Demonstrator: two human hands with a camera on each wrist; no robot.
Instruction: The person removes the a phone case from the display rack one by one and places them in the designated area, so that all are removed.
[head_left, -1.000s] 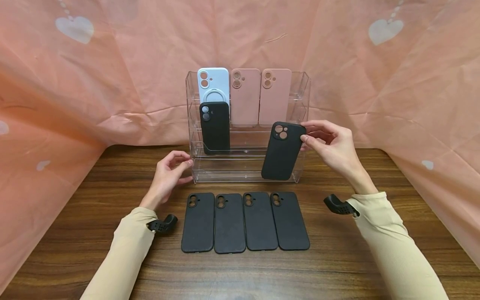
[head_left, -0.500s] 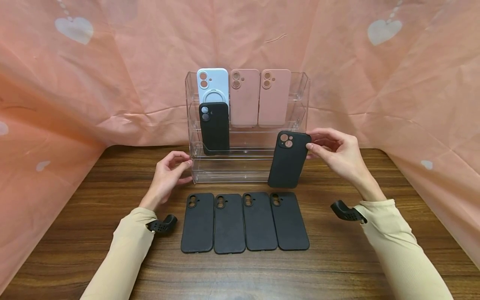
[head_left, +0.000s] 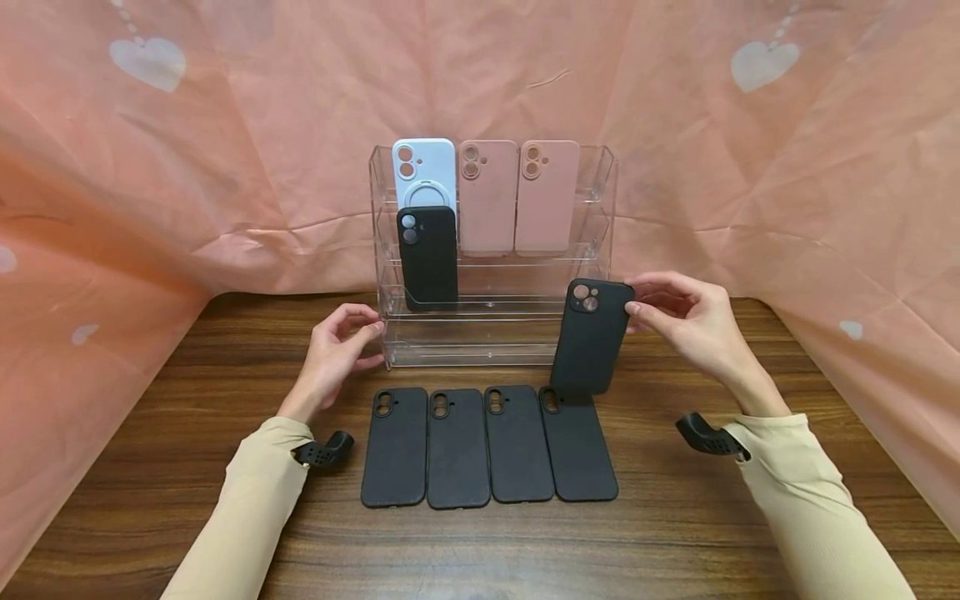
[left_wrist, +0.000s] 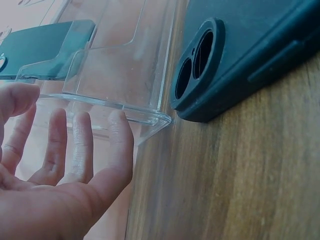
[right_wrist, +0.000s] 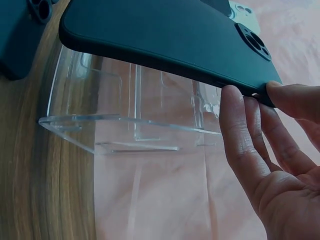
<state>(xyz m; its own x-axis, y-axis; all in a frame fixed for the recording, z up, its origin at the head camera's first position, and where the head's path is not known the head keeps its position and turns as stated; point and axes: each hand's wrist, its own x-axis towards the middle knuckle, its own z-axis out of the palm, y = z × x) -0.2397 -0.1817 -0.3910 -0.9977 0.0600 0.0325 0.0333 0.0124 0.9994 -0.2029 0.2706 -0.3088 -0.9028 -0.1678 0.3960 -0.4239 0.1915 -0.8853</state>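
My right hand (head_left: 690,321) pinches a black phone case (head_left: 592,337) by its upper right edge, thumb on the back face. The case hangs tilted before the right end of a clear acrylic rack (head_left: 517,354). In the right wrist view its camera cutout (right_wrist: 254,42) lies near my thumb (right_wrist: 295,97). Its lower end overlaps the top of the rightmost flat black case (head_left: 581,454). At the rack's left side, my left hand (head_left: 341,350) has relaxed fingers with the tips against the clear panel, as the left wrist view shows (left_wrist: 100,150).
On the rack's upper tier stand a white case with a ring (head_left: 425,162) and two pink cases (head_left: 487,196). A black case (head_left: 429,262) stands lower left. Several black cases (head_left: 395,450) lie in a row on the wooden table (head_left: 465,554). Pink cloth (head_left: 300,125) hangs behind.
My right hand has drawn the black phone case down, right and towards me, away from the rack's front. My left hand keeps its place at the rack's left side.
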